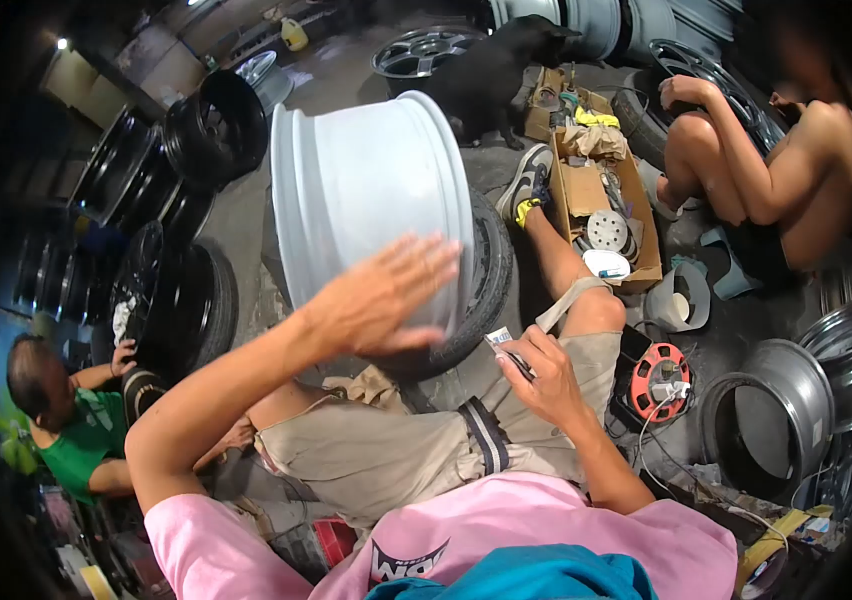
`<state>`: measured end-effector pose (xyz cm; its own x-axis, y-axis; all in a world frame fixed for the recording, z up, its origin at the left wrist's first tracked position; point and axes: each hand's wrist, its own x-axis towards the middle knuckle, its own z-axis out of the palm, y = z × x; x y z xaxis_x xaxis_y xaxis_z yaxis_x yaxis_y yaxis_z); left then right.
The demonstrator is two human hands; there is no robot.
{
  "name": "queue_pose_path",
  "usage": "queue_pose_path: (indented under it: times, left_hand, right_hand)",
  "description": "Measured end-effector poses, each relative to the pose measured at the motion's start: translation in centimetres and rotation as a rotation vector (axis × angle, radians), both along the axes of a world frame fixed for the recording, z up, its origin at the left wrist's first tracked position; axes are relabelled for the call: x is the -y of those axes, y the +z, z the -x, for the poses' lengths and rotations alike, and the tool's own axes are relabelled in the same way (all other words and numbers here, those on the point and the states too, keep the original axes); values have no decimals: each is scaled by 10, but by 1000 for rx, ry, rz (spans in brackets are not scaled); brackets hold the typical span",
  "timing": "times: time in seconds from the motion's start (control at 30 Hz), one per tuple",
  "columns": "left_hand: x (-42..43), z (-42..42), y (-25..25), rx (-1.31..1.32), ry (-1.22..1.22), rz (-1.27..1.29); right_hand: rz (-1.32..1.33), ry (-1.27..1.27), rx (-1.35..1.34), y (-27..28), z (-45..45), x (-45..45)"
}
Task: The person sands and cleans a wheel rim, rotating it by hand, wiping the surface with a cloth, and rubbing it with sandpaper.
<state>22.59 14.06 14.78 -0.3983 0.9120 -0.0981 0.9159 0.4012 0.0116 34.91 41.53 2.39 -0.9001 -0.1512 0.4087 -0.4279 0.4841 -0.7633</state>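
Note:
A large silver-grey wheel rim point(366, 190) stands in front of my knees, resting on a black tyre point(491, 270). My left hand point(386, 295) is over its near side, palm towards the metal, fingers stretched out and slightly blurred. Whether the palm touches the surface, I cannot tell. My right hand point(546, 375) is closed above my thigh, pinching a small flat piece with a printed white face point(498, 340) and a dark edge. The fingers cover most of that piece.
A cardboard box point(651, 240) of sanding discs and cloths is right of my foot. Nearby are an orange cable reel point(659, 382), a silver rim point(771, 415) and a black dog point(491, 80). One person crouches at right, another in green at left beside black rims.

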Motion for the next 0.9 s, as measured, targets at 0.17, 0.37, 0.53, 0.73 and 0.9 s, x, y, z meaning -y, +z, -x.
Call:
queue_pose_path:
  times: [0.17, 0.37, 0.53, 0.73, 0.9]
  left_hand:
    - [-8, 72, 10, -479, 337, -140]
    - [-20, 72, -2, -379, 314, -152]
    - [-17, 12, 26, -191, 205, -511]
    - [-18, -32, -3, 241, 335, -380]
    - [-17, -44, -37, 331, 296, -352]
  right_hand:
    - [-103, 74, -90, 4, 9, 4]
    - [7, 12, -104, 21, 12, 23]
    - [-50, 112, 9, -2, -1, 28]
    - [-111, 133, 17, -2, 9, 28]
    - [-13, 143, 63, 4, 17, 29]
